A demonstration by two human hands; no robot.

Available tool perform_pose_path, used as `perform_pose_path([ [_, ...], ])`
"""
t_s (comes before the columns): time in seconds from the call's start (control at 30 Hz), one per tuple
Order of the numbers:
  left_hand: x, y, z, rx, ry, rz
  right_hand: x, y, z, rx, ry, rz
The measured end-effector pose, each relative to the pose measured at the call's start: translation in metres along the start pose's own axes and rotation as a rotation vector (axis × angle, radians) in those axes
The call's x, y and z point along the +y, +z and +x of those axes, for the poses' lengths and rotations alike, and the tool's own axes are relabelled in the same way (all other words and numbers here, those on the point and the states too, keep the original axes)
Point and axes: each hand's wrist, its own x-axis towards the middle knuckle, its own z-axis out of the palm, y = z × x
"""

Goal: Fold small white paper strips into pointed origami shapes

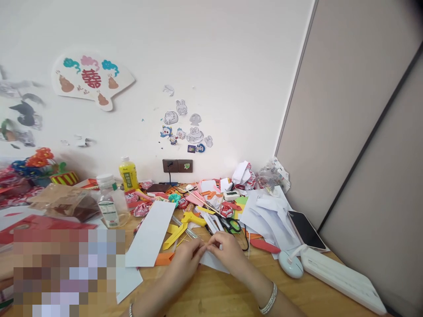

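Observation:
My left hand (191, 255) and my right hand (226, 250) meet over the front of the wooden table, fingertips pinched together and almost touching. A piece of white paper (214, 261) shows below and between them; both hands appear to pinch something at its upper edge, too small to make out. To the left of my left hand lie an orange folded paper (164, 258) and a large white sheet (152, 233). Beyond the hands are a yellow glue gun (193, 217), yellow folded strips (175, 237) and black-handled scissors (234, 225).
White papers (269, 215), a dark-screened tablet (306, 230) and a white lamp (340, 277) with a round base (291, 264) stand right. A clear jar (110, 204) and yellow bottle (128, 175) stand left. Pixelation covers the lower left, beside a person's arm (5, 264).

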Motion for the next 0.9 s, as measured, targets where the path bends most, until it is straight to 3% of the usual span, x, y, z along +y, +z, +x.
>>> perform_pose_path([
  [0.17,-0.004,0.001,0.001,0.014,-0.007,0.045,0.0,-0.004,0.0,0.032,-0.027,-0.051],
  [0.37,-0.004,0.001,-0.001,-0.022,0.05,0.024,-0.004,-0.005,-0.002,0.021,-0.252,-0.225],
  [0.5,-0.009,0.002,0.004,0.022,-0.093,-0.208,-0.006,-0.007,-0.004,0.174,-0.329,-0.329],
  [0.67,-0.011,0.002,0.011,-0.029,-0.286,-0.666,0.0,-0.005,-0.007,0.051,-0.441,-0.492],
  [0.9,-0.009,0.0,0.012,-0.111,-0.324,-0.745,0.002,-0.006,-0.004,0.049,-0.409,-0.27],
])
